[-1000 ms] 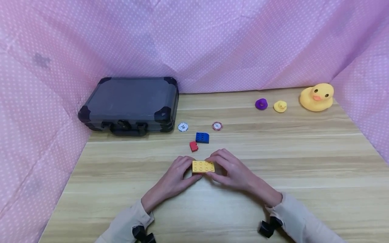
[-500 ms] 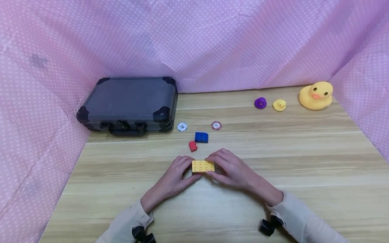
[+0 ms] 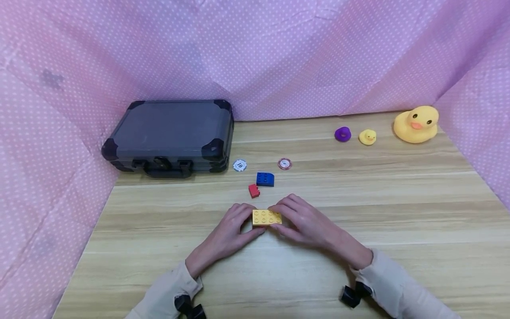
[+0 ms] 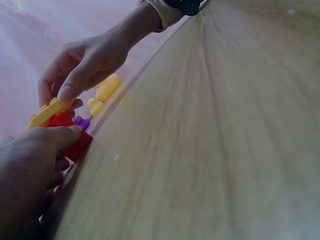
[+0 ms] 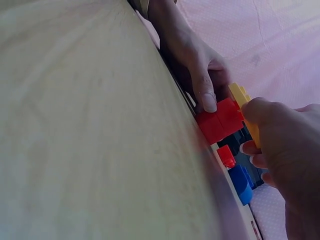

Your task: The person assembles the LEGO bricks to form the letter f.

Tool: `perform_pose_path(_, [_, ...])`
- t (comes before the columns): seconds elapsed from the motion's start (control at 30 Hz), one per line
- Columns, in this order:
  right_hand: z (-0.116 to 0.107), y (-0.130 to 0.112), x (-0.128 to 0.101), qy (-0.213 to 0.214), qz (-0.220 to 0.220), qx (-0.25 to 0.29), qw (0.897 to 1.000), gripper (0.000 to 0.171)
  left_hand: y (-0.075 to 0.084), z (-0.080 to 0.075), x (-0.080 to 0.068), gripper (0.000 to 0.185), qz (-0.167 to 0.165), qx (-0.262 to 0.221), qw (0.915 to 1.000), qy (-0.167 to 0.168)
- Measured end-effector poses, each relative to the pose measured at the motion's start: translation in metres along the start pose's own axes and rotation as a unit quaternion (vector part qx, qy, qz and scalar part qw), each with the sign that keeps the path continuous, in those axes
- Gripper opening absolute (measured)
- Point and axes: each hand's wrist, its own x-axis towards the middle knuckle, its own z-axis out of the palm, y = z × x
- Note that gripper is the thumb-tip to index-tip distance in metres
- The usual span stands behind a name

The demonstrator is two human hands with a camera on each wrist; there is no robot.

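A yellow toy building brick (image 3: 266,217) with studs on top lies between the two hands in the head view. Under it, the right wrist view shows red building bricks (image 5: 220,121) stacked close to the tabletop. My left hand (image 3: 229,232) grips the red bricks, its thumb along their near side. From the other side, my right hand (image 3: 307,223) pinches the yellow brick between thumb and fingers. The yellow brick tilts a little against the red ones in the left wrist view; whether its studs are fully joined I cannot tell.
Beyond the hands lie a small red brick (image 3: 254,191), a blue brick (image 3: 265,179), a white chip (image 3: 240,165) and a red chip (image 3: 284,164). A dark case (image 3: 171,133) stands back left. Purple (image 3: 342,134), small yellow (image 3: 367,137) and large yellow ducks (image 3: 416,125) sit back right.
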Motion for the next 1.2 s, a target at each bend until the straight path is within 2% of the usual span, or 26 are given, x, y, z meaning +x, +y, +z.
perform_pose_path(0.13, [-0.0013, -0.0005, 0.0016, -0.008, 0.000, -0.004, 1.000, 0.039, -0.0007, -0.0004, 0.0007, 0.038, -0.006, -0.008, 1.0000, -0.002])
perform_pose_path(0.37, [-0.0042, -0.0029, 0.0049, -0.020, 0.001, -0.015, 1.000, 0.038, -0.0017, -0.0001, 0.0002, 0.035, 0.009, -0.017, 0.9998, 0.007])
perform_pose_path(0.83, [-0.0077, -0.0036, 0.0076, -0.046, 0.015, -0.020, 0.999, 0.036, -0.0002, -0.0023, 0.0014, 0.033, 0.010, -0.024, 0.9997, 0.004])
perform_pose_path(1.2, [-0.0067, -0.0032, 0.0069, -0.042, 0.027, -0.008, 0.999, 0.037, 0.0000, -0.0017, 0.0016, 0.034, 0.009, -0.021, 0.9997, 0.004])
